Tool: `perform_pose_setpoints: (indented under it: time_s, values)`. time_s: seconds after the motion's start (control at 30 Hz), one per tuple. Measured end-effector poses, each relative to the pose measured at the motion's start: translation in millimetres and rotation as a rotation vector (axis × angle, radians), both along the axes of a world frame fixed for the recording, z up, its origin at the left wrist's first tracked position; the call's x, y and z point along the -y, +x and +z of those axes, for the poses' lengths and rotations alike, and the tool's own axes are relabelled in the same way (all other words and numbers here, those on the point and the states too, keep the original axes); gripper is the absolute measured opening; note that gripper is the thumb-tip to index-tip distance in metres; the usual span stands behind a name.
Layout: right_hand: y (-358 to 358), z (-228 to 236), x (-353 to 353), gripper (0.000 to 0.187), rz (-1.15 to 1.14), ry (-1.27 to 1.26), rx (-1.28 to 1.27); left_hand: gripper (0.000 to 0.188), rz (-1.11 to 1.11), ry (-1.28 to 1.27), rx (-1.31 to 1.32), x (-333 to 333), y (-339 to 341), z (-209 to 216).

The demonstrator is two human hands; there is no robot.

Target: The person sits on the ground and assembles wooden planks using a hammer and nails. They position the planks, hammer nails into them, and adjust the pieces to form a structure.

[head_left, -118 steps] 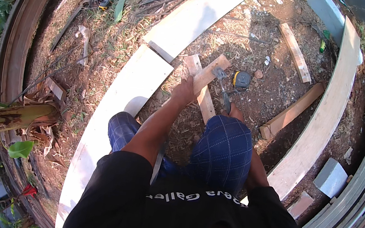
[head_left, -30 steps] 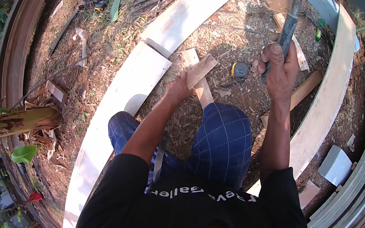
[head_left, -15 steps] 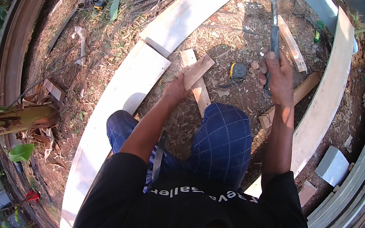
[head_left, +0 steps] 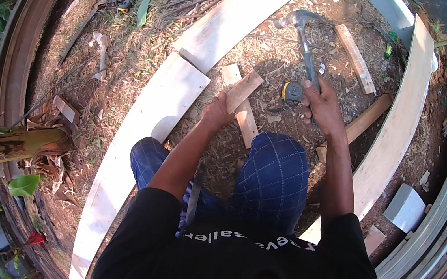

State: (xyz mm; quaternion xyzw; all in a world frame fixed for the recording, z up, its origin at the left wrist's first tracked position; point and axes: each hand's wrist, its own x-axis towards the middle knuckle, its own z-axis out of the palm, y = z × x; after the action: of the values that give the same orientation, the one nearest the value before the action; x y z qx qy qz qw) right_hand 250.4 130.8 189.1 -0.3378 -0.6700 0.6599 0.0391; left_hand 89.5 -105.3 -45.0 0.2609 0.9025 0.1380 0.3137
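My right hand (head_left: 322, 105) is wrapped round the dark handle of a claw hammer (head_left: 306, 45), whose metal head points away from me over the ground. With my left hand (head_left: 217, 112) I grip the near end of a short wood block (head_left: 243, 91). That block lies crosswise over a longer wooden strip (head_left: 246, 121) on the soil. Just left of the hammer handle rests a yellow and black tape measure (head_left: 292, 91). Beside my left hand runs a long pale board (head_left: 150, 109), its far end meeting another pale board (head_left: 234, 21).
At the right a long plank (head_left: 394, 123) slants past my right arm. Wood offcuts (head_left: 356, 58) and a timber piece (head_left: 368, 119) lie between the boards. Stacked planks (head_left: 440, 221) and a grey block (head_left: 405, 207) stand far right. A cut plant stem (head_left: 16, 149) lies left.
My right hand has come down and left with the hammer, its head dropping nearer the tape measure. My left hand stays on the wood block.
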Motion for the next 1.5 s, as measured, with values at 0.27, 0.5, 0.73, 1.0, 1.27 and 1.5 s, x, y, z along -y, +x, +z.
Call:
perform_pose_setpoints:
  time_s: [0.27, 0.5, 0.73, 1.0, 1.27, 1.5]
  values:
    - [-40, 14, 4, 0.037, -0.351, 0.342, -0.765, 0.09, -0.029, -0.05, 0.04, -17, 6, 27]
    - [-2, -11, -5, 0.032, 0.078, 0.203, 0.25, 0.093, -0.007, -0.03, 0.004, -13, 5, 19]
    - [-71, 122, -15, 0.036, -0.334, 0.509, -1.184, 0.1, 0.025, -0.018, -0.009, -5, 3, -8]
    - [7, -56, 3, 0.041, 0.211, 0.197, 0.43, 0.112, 0.012, -0.038, -0.005, -22, -18, 9]
    - [-61, 138, -3, 0.036, -0.34, 0.518, -1.181, 0.117, 0.007, -0.033, 0.059, -15, -1, 5]
    - [37, -153, 14, 0.035, 0.222, 0.57, 0.351, 0.121, -0.011, -0.016, 0.078, -26, -1, 13]
